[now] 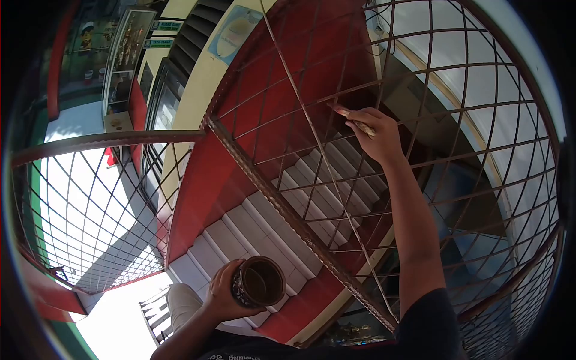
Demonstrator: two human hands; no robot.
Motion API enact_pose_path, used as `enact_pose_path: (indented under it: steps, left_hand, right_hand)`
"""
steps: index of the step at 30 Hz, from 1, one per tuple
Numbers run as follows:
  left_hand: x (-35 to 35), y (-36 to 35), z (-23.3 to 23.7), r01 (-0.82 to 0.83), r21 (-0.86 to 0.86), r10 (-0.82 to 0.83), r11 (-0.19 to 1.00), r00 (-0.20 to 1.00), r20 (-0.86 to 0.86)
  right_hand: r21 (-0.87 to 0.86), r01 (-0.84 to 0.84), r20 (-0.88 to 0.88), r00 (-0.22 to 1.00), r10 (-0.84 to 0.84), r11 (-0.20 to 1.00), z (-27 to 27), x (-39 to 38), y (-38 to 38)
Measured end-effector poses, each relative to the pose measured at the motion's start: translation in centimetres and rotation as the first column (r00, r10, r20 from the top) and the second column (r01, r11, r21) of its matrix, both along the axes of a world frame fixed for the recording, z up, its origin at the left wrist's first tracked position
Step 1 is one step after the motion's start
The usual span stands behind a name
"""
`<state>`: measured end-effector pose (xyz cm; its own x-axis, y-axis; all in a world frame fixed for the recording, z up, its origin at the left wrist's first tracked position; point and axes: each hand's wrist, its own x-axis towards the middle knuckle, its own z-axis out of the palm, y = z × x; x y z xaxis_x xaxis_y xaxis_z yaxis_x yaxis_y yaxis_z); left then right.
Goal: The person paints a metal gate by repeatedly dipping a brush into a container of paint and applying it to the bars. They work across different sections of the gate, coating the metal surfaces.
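Observation:
My left hand (225, 294) is wrapped round the side of a round brown cup (262, 282), whose open top faces the camera; brown shows inside it. Up and to the right, my right hand (377, 133) grips a small paintbrush (362, 126) with a worn, light handle. The brush's reddish tip points left at the thin dark bars of a metal lattice (429, 114); whether it touches a bar I cannot tell.
A thick brown rail (270, 192) crosses the lattice diagonally, and a thin rod (300, 96) runs down past it. Beyond are light stairs (258, 234), a red wall (300, 66) and a glass cabinet (127, 57). Another lattice panel stands left.

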<state>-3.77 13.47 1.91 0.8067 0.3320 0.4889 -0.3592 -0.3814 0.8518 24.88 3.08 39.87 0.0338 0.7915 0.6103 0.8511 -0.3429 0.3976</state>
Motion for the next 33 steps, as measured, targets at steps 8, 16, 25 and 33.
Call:
enact_pose_path:
  steps: [8,16,25,33]
  left_hand:
    - [-0.7,-0.8,-0.6,0.030,-0.049,-0.029,0.998,1.000,0.008]
    - [-1.1,-0.6,-3.2,0.095,-0.106,-0.097,0.990,0.995,-0.018]
    - [-1.6,0.7,-3.5,0.179,-0.210,-0.194,0.961,0.980,-0.052]
    - [-0.1,0.2,-2.9,0.193,-0.312,-0.189,0.930,0.981,0.043]
  right_hand:
    - [0.053,-0.075,-0.029,0.997,0.077,0.996,-1.3,-7.3,-3.2]
    - [0.494,-0.179,-0.181,0.936,0.302,0.851,-14.0,-17.0,-15.0]
    - [0.466,0.246,-0.653,0.744,0.143,0.850,-27.2,-24.6,-20.4]
    - [0.444,0.391,-0.774,0.621,0.125,0.806,-30.3,-27.0,-22.4]
